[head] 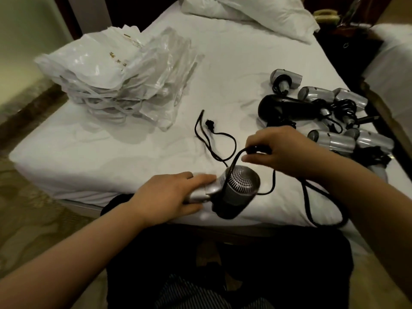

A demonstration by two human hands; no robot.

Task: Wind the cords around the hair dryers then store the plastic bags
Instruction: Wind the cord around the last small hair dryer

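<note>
Low at centre frame, the left hand (169,195) grips a silver hair dryer's (231,192) handle; the right hand (278,150) pinches its black cord (234,161) on the white bed (223,63).

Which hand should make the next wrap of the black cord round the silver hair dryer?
Right. The right hand already pinches the black cord just above the silver hair dryer. The left hand grips its handle, steadying it on the white bed.
</note>
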